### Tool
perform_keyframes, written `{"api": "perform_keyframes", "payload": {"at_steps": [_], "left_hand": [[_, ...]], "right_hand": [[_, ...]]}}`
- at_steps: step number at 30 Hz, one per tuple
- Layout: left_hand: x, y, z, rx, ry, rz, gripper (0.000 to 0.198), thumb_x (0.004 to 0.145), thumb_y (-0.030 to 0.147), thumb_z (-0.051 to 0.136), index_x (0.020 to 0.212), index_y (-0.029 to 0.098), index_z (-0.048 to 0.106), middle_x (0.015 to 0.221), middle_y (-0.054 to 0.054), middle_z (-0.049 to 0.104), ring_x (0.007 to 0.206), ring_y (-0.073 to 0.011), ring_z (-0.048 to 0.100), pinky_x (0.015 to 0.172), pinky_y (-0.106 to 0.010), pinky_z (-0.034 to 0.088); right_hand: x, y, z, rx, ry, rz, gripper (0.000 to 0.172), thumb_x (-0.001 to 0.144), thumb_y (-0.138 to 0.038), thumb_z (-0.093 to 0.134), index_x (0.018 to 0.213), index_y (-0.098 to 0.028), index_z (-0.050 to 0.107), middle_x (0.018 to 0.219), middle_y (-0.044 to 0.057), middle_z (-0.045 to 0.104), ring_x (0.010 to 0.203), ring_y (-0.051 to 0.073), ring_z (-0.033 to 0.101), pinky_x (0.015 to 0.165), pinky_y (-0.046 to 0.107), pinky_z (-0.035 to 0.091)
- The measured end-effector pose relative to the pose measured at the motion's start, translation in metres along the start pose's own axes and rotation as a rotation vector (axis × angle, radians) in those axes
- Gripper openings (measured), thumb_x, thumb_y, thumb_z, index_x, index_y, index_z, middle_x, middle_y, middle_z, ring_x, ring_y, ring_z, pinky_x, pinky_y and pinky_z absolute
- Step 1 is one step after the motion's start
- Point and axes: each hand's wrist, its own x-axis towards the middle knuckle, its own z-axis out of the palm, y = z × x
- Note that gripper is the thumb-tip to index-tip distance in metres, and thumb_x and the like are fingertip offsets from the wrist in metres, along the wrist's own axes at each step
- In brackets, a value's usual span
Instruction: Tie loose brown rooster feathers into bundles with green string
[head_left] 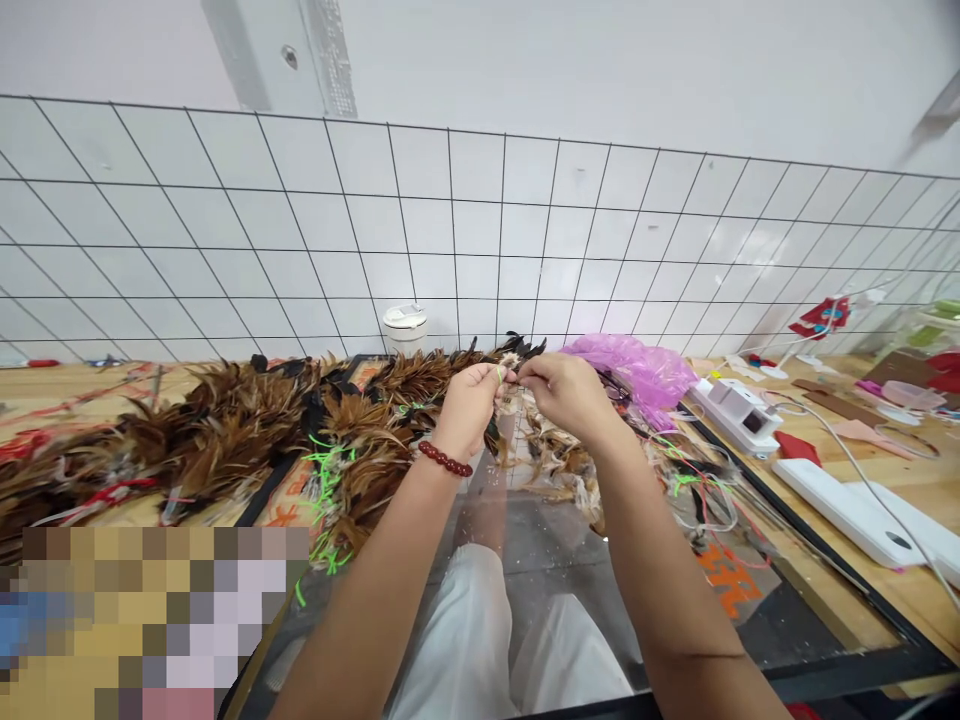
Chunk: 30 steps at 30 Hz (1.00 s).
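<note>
My left hand (pixel 471 402), with a red bead bracelet (pixel 445 459) on its wrist, pinches a small bunch of feathers (pixel 517 347) at the middle of the glass-topped table. Dark feather tips stick up beyond the fingers. A bit of bright green string (pixel 500 373) shows at my left fingertips. My right hand (pixel 564 393) meets the left with thumb and finger pressed together; what lies in that pinch is too small to tell. Loose pale feathers (pixel 559 450) lie below the right hand. Brown feather bundles (pixel 367 455) with green ties (pixel 326 480) lie left of my left hand.
More brown feathers (pixel 217 420) spread over the left side. A white lidded cup (pixel 405 327) stands by the wall grid (pixel 504 215). To the right are a pink plastic bag (pixel 637 370), a white power strip (pixel 735 412), white devices (pixel 847 510) and a cable (pixel 847 450).
</note>
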Motion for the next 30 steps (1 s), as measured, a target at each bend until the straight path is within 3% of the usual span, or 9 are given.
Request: {"api": "perform_keyframes", "payload": {"at_steps": [3, 6, 8, 14, 18, 21, 23, 27, 30], "left_hand": [[0.007, -0.011, -0.006, 0.336, 0.171, 0.188, 0.007, 0.082, 0.023, 0.055, 0.079, 0.016, 0.056, 0.061, 0.003, 0.051, 0.053, -0.0090, 0.044, 0.053, -0.021, 0.034], [0.008, -0.014, -0.010, 0.606, 0.190, 0.293, 0.004, 0.080, 0.018, 0.055, 0.076, 0.018, 0.054, 0.067, 0.001, 0.057, 0.063, -0.0121, 0.051, 0.060, -0.024, 0.038], [0.007, -0.011, -0.012, 0.636, 0.102, 0.268, 0.008, 0.079, 0.016, 0.054, 0.072, 0.018, 0.053, 0.064, 0.002, 0.056, 0.060, -0.0116, 0.049, 0.059, -0.023, 0.037], [-0.002, 0.004, -0.013, 0.317, -0.296, -0.089, 0.014, 0.076, 0.021, 0.063, 0.071, 0.017, 0.050, 0.053, 0.005, 0.049, 0.044, -0.0066, 0.040, 0.044, -0.018, 0.029], [-0.008, 0.012, -0.015, 0.262, -0.438, -0.144, 0.021, 0.071, 0.024, 0.071, 0.072, 0.016, 0.051, 0.054, 0.004, 0.049, 0.045, -0.0049, 0.040, 0.042, -0.016, 0.029], [-0.012, 0.017, -0.018, 0.208, -0.501, -0.135, 0.027, 0.067, 0.028, 0.075, 0.072, 0.015, 0.052, 0.055, 0.004, 0.050, 0.045, -0.0041, 0.040, 0.042, -0.015, 0.029], [-0.012, 0.019, -0.020, 0.174, -0.463, -0.108, 0.027, 0.068, 0.029, 0.075, 0.071, 0.015, 0.052, 0.055, 0.004, 0.050, 0.044, -0.0038, 0.040, 0.041, -0.015, 0.029], [-0.006, 0.016, -0.018, 0.052, -0.190, 0.005, 0.020, 0.070, 0.026, 0.072, 0.077, 0.016, 0.055, 0.054, 0.005, 0.051, 0.043, -0.0044, 0.040, 0.041, -0.016, 0.029], [0.001, 0.010, -0.016, 0.020, -0.028, 0.086, 0.017, 0.071, 0.022, 0.070, 0.085, 0.015, 0.063, 0.053, 0.005, 0.051, 0.044, -0.0051, 0.041, 0.041, -0.016, 0.029]], "right_hand": [[-0.003, -0.010, -0.001, -0.109, -0.135, -0.080, 0.020, 0.081, -0.011, 0.050, 0.076, -0.019, 0.068, 0.078, 0.006, 0.069, 0.074, 0.019, 0.060, 0.064, 0.028, 0.036], [-0.004, -0.014, -0.006, -0.165, -0.212, -0.148, 0.021, 0.080, -0.008, 0.049, 0.074, -0.018, 0.066, 0.074, 0.007, 0.067, 0.071, 0.019, 0.058, 0.062, 0.029, 0.033], [-0.004, -0.012, -0.012, -0.154, -0.198, -0.187, 0.022, 0.079, -0.006, 0.048, 0.077, -0.018, 0.066, 0.077, 0.007, 0.066, 0.072, 0.018, 0.056, 0.064, 0.029, 0.034], [-0.003, 0.009, -0.026, 0.081, -0.016, -0.308, 0.024, 0.084, -0.007, 0.045, 0.083, -0.017, 0.067, 0.081, 0.006, 0.066, 0.078, 0.017, 0.056, 0.074, 0.029, 0.040], [-0.001, 0.012, -0.018, 0.315, -0.004, -0.344, 0.021, 0.087, -0.011, 0.048, 0.082, -0.018, 0.067, 0.081, 0.005, 0.066, 0.078, 0.014, 0.059, 0.074, 0.027, 0.044], [0.000, 0.012, -0.006, 0.474, -0.027, -0.288, 0.017, 0.086, -0.015, 0.052, 0.081, -0.018, 0.067, 0.081, 0.004, 0.067, 0.078, 0.013, 0.061, 0.074, 0.026, 0.046], [0.000, 0.012, 0.001, 0.503, -0.009, -0.215, 0.015, 0.084, -0.015, 0.053, 0.080, -0.018, 0.067, 0.081, 0.003, 0.068, 0.076, 0.013, 0.061, 0.072, 0.026, 0.045], [-0.001, 0.009, 0.006, 0.324, 0.029, -0.133, 0.016, 0.080, -0.013, 0.054, 0.074, -0.017, 0.068, 0.072, 0.002, 0.066, 0.067, 0.012, 0.057, 0.065, 0.024, 0.040], [-0.002, 0.001, 0.003, 0.199, -0.066, -0.109, 0.015, 0.079, -0.014, 0.055, 0.073, -0.017, 0.068, 0.066, 0.000, 0.063, 0.060, 0.011, 0.051, 0.059, 0.024, 0.034]]}}
